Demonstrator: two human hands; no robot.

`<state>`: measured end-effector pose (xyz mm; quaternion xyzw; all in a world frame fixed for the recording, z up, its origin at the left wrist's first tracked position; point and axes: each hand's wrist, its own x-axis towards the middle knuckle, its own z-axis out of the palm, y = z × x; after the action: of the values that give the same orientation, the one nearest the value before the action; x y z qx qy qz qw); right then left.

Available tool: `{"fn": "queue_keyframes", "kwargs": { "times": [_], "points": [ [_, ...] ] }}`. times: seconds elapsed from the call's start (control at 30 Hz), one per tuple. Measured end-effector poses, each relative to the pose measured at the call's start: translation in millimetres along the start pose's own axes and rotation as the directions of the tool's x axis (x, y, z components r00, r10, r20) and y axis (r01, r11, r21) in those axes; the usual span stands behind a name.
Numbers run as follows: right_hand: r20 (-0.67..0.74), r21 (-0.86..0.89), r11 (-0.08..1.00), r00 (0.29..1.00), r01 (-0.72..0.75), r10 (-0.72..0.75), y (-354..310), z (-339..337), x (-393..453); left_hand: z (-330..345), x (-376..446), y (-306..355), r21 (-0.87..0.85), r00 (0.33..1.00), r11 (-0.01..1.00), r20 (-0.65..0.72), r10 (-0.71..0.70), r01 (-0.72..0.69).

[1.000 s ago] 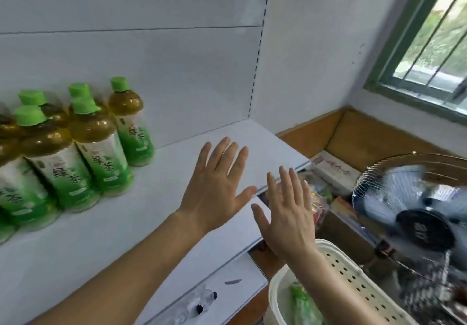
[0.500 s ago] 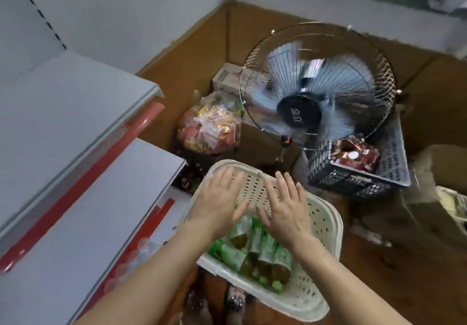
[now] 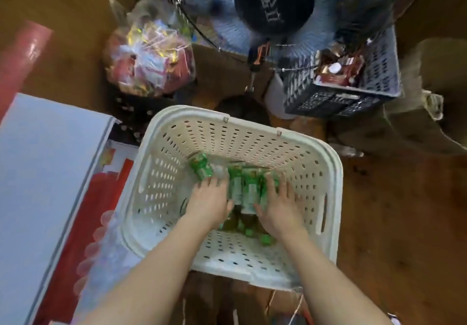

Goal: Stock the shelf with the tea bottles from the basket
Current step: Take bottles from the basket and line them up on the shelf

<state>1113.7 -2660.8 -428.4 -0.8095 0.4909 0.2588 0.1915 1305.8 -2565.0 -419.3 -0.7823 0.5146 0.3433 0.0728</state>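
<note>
Both hands are down inside the white basket: left hand and right hand, fingers extended, press against the lying tea bottles.

head view, steeply downward, close above basket

Basket: cream-white plastic, walls perforated with rows of small oval holes. Tea bottles: green-and-white labels, green caps, amber-brown liquid. Shelf: pale grey-white with a red front strip. Crate: grey lattice pattern. Fan hub: black with white lettering. Floor: brown.
</note>
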Motion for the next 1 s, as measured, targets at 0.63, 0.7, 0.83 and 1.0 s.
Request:
{"fn": "queue_keyframes", "kwargs": {
  "times": [0.63,0.7,0.83,1.0],
  "points": [
    [0.274,0.144,0.965,0.946,-0.220,0.175,0,43,19,115,101,56,-0.596,0.820,0.618,0.553,-0.147,0.512],
    [0.290,0.197,0.951,0.941,-0.237,0.175,2,40,20,121,103,50,-0.619,0.856,0.630,0.494,-0.153,0.470],
    [0.181,0.289,0.931,0.968,-0.221,0.173,-4,24,15,91,87,39,-0.640,0.888,0.635,0.423,-0.180,0.434],
    [-0.060,0.445,0.872,0.964,-0.206,0.258,-3,-10,6,55,67,12,-0.745,0.885,0.482,0.424,-0.193,0.462]
  ]
}}
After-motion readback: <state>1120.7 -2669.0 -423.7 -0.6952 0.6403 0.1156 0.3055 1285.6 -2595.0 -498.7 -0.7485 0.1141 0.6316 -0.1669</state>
